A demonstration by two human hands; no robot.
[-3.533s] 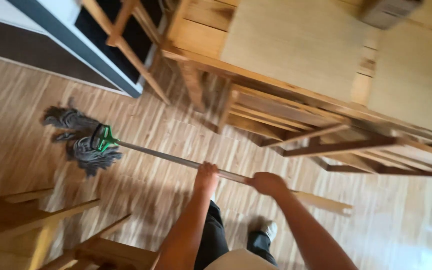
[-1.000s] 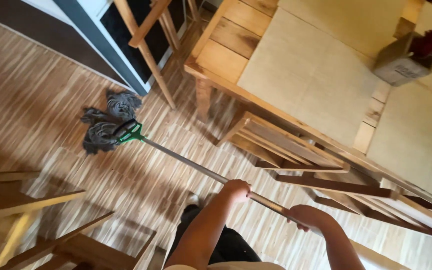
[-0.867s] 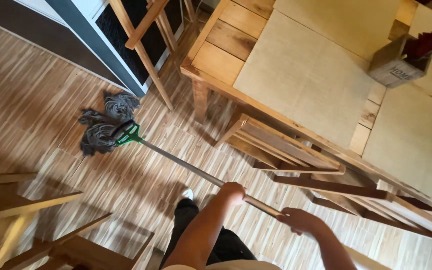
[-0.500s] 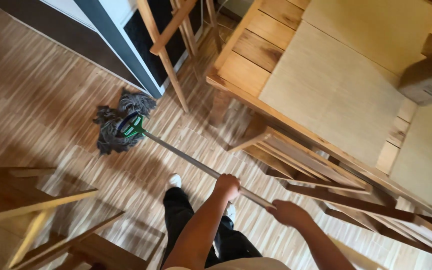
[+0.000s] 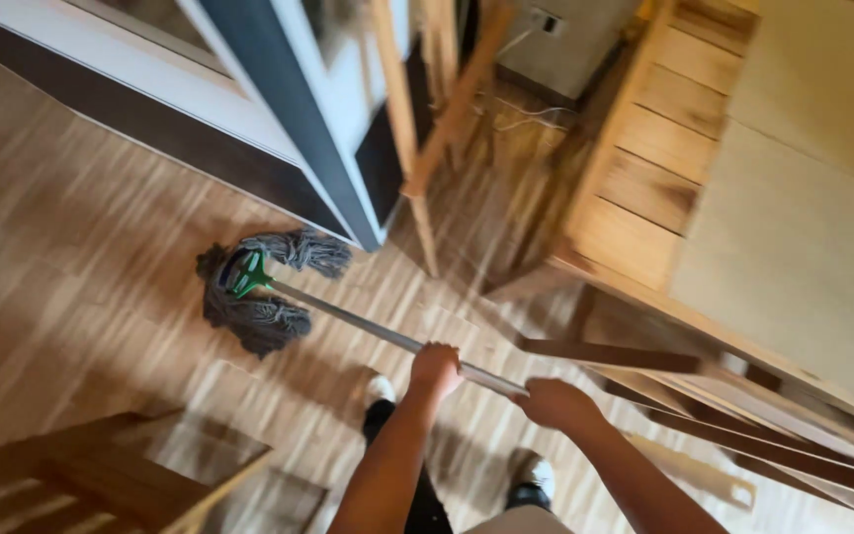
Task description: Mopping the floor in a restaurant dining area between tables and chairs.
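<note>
Both hands gripped a thin metal mop handle point(image 5: 387, 334): the left hand point(image 5: 436, 368) farther along it, the right hand point(image 5: 555, 402) nearer. The shaggy grey mop head point(image 5: 261, 287), with its green clamp, lay on the striped wooden floor point(image 5: 71, 267), left of a slatted wooden worktop point(image 5: 644, 158).

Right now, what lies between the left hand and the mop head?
Head view: only the mop's handle runs from the left hand to the mop head, above bare wooden floor.
</note>
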